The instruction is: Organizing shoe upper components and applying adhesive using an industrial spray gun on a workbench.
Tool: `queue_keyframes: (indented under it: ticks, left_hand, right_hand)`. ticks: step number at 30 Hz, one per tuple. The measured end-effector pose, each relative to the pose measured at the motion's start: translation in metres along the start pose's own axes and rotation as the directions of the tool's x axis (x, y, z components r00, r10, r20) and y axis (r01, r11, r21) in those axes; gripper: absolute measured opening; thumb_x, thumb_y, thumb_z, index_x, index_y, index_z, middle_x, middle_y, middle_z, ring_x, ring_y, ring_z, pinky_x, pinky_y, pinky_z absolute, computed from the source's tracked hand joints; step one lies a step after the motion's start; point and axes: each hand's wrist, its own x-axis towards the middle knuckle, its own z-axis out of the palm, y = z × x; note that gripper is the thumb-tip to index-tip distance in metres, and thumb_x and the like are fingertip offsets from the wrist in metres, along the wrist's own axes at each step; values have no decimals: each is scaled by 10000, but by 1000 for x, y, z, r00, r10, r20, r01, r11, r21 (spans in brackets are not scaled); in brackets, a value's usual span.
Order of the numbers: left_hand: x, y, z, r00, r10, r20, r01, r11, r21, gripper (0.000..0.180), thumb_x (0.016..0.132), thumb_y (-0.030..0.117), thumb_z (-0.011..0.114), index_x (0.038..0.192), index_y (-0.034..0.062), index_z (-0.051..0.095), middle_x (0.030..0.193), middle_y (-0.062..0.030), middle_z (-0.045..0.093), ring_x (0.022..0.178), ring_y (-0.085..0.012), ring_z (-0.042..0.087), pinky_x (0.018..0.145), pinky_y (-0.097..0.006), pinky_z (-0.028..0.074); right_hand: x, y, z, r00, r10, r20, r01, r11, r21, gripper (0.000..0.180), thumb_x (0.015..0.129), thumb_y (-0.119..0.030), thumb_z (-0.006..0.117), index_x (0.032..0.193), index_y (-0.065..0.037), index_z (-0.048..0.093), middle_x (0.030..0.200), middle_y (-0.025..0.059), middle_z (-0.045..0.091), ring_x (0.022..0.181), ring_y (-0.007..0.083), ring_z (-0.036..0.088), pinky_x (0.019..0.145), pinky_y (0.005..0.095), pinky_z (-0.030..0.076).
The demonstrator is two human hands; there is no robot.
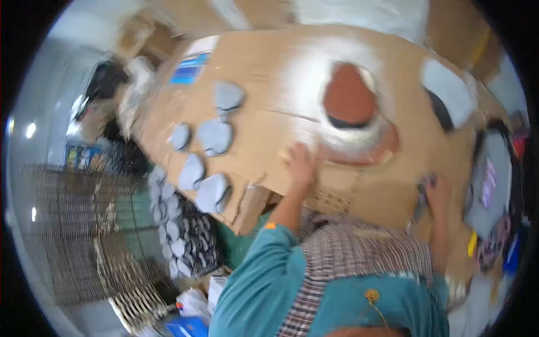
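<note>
My left hand rests low over the cardboard-covered table, its fingers stretched forward and apart, though blurred. A small pale patch shows beside its fingertips; I cannot tell what it is. Beyond it sits a rounded reddish-brown piece with a dark near edge, on a white-dusted patch of the cardboard. A curved reddish-brown piece, partly dusted white, lies nearer to me. At the right, my right hand is closed around a small dark grey tool, whose kind is too blurred to tell.
Several grey rounded pieces lie on the cardboard at the left. Many similar pieces are stacked below the table's left edge, beside wire racks. A pale rounded piece and a grey board are at the right.
</note>
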Motion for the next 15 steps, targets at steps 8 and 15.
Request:
queue_keyframes:
  ticks: [8,15]
  left_hand:
    - [4,-13,1,999,-36,-32,29,979,-200,616,812,392,412,1319,114,201,1384,-63,177,1264,-321,140,967,-560,152]
    - [22,-57,-2,998,14,-56,-43,823,-567,479,734,281,510,1166,93,419,1352,-83,244,1249,-286,195,898,-569,237]
  right_hand:
    - [2,-14,-3,985,-111,133,137,968,-211,394,689,-154,571,1034,17,488,929,192,542,891,359,504,776,430,398]
    - [37,-52,53,848,-439,-298,450,892,-36,475,704,-106,542,1149,8,421,1168,227,413,1066,353,398,899,430,324]
